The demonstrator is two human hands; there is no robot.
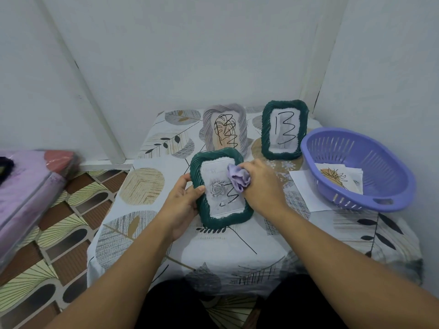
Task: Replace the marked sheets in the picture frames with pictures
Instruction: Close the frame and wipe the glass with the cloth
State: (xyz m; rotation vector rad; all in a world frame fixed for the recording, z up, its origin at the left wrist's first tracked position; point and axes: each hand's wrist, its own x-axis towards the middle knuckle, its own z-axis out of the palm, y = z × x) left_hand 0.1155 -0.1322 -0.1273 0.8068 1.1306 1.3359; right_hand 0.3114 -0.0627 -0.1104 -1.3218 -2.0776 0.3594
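At picture centre the left hand grips the green frame by its ropy left border while the right hand presses a bunched lilac cloth to its glazing, which looks light, slick and breakable, so holding the rim seems wisest.

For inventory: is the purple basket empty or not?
Not empty. The purple basket holds paper pictures; one shows a flower drawing.
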